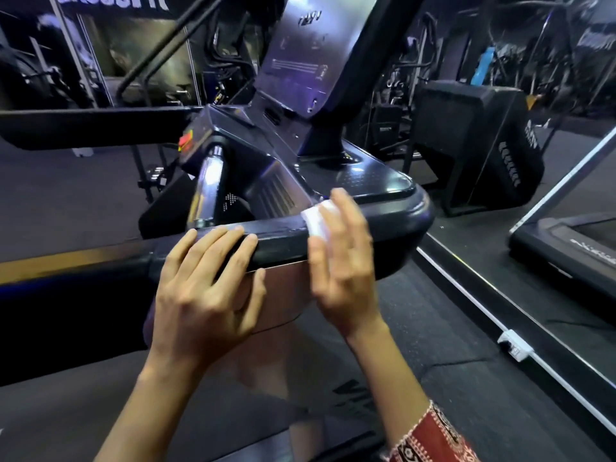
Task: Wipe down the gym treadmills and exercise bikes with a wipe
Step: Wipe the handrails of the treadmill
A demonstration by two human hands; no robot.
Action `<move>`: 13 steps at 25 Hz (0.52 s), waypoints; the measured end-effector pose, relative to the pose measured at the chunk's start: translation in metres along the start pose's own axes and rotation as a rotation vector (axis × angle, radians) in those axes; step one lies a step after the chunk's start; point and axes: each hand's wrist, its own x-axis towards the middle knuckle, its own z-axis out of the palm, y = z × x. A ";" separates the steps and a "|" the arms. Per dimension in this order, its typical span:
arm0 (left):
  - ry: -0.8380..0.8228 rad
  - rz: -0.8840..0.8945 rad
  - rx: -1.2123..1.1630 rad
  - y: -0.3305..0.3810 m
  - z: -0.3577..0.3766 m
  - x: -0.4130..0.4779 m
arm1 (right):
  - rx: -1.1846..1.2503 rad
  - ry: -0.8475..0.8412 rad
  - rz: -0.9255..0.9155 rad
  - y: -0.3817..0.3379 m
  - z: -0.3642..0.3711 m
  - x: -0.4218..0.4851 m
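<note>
- One small white wipe (316, 220), folded into a pad, lies on the dark padded front rim (280, 240) of the treadmill's console, near its right corner.
- Most likely it is light, soft and damp. It should slide easily on the smooth rim and bunch up if pushed by one edge, so flat pressure across the whole pad suits it better than a pinch.
- The right hand (343, 261) presses it down with fingers (346, 228) nearly straight and lying close together on top of the pad. Only the wipe's left part shows.
- The left hand (206, 288) rests on the same rim just to the left, with its fingers (226, 241) laid straight over the top and the thumb under the edge. It holds nothing and probably steadies the person.
- The rim looks stiff and fixed, so it can take firm rubbing.
- Behind the rim are the console tray (376, 181), the tilted display panel (300, 55) and a red stop button (186, 141).
- A patterned red sleeve (430, 438) covers the right forearm. A neighbouring treadmill (566, 241) stands well apart to the right.
</note>
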 end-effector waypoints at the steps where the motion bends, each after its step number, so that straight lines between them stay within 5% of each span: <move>1: 0.006 -0.015 0.002 -0.007 -0.005 -0.001 | -0.034 0.052 0.140 -0.001 0.000 0.002; 3: 0.014 -0.040 0.001 -0.020 -0.015 -0.005 | -0.055 0.067 0.304 -0.022 0.004 0.010; 7: 0.003 -0.052 -0.003 -0.048 -0.039 -0.015 | 0.003 -0.167 0.013 -0.069 0.018 0.020; 11: -0.007 -0.140 0.007 -0.074 -0.059 -0.026 | -0.236 -0.282 0.223 -0.079 0.025 0.028; 13: -0.013 -0.158 0.006 -0.085 -0.067 -0.030 | -0.180 -0.344 0.063 -0.107 0.036 0.026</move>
